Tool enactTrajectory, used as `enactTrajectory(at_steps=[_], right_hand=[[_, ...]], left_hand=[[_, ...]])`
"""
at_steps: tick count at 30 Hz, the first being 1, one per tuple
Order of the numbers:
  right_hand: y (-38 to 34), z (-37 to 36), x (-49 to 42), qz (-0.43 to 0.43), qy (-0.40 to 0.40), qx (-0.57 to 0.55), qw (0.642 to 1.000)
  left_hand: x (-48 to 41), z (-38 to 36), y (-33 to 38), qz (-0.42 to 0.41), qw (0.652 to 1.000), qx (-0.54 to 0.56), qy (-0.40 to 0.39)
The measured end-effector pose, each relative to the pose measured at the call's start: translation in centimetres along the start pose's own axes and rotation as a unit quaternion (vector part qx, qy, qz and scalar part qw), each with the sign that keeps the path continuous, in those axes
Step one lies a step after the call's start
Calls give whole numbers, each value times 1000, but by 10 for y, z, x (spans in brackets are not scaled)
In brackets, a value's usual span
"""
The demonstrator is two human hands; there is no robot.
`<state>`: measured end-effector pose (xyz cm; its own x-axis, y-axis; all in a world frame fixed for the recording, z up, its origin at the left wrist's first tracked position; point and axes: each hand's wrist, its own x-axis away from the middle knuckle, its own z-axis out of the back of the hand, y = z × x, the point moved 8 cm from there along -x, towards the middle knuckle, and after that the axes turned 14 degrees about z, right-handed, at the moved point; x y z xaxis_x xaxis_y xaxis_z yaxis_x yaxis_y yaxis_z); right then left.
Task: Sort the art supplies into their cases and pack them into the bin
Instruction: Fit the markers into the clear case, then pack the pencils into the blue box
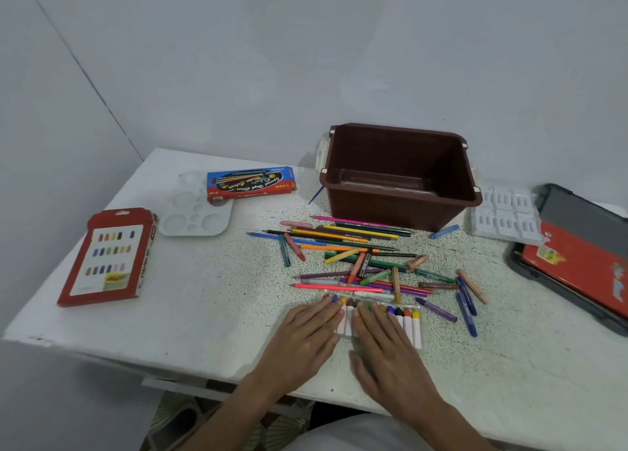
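Note:
A clear plastic case of white-barrelled crayons (406, 321) lies near the table's front edge. My left hand (306, 335) and my right hand (380, 341) lie flat on its left part, fingers straight. Beyond them sprawls a loose pile of coloured pencils and crayons (360, 256). The brown bin (401, 175) stands open and empty behind the pile. A red oil pastel box (108, 256) lies at the left, a blue-and-red pencil box (251, 182) further back.
A white paint palette (195, 209) sits between the two boxes. At the right lie a white plastic insert tray (506, 216) and an open red and grey case (577, 256) over the table's edge. A wall stands close behind the white speckled table (210, 314).

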<state>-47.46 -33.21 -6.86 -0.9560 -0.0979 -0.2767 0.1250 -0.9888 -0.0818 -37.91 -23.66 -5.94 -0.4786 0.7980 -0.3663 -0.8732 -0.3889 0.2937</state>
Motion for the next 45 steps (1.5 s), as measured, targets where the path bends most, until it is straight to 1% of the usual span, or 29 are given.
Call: enactTrajectory(at_steps=[4,7,13,16,22,26,31,34,37,39,41,43,45], right_hand=[[4,11,-18,-2,19,-52,998],[13,13,-38,-27,15,-91,995],[24,18,-91,-56,11,-149,987],[27,21,-119,-54,-5,-193,980],[39,24,-185,-76,-10,-309,948],[61,5,-234,-116,-25,-332,936],[82,-12,-292,-146,-49,-352,923],[102,-38,-311,-196,-61,-392,897],[108,-43,-323,-224,-63,-446,864],[110,-46,-327,-235,-64,-476,845],[109,-47,-328,-244,-52,-486,838],[107,-45,-324,-255,-24,-497,829],[104,-38,-321,-255,5,-513,820]], left_hand=[[-2,16,-17,108,987,111,43],[-4,27,-37,179,969,150,76],[-21,55,-100,312,914,225,126],[-37,70,-130,345,901,213,154],[-74,96,-186,368,887,177,218],[-100,95,-229,431,870,132,200],[-126,85,-272,493,855,85,139],[-137,79,-287,530,840,61,95],[-145,76,-293,544,834,67,68],[-148,75,-294,542,835,65,61],[-148,74,-296,545,833,71,63],[-144,75,-297,549,825,104,86],[-138,78,-297,557,804,160,130]])
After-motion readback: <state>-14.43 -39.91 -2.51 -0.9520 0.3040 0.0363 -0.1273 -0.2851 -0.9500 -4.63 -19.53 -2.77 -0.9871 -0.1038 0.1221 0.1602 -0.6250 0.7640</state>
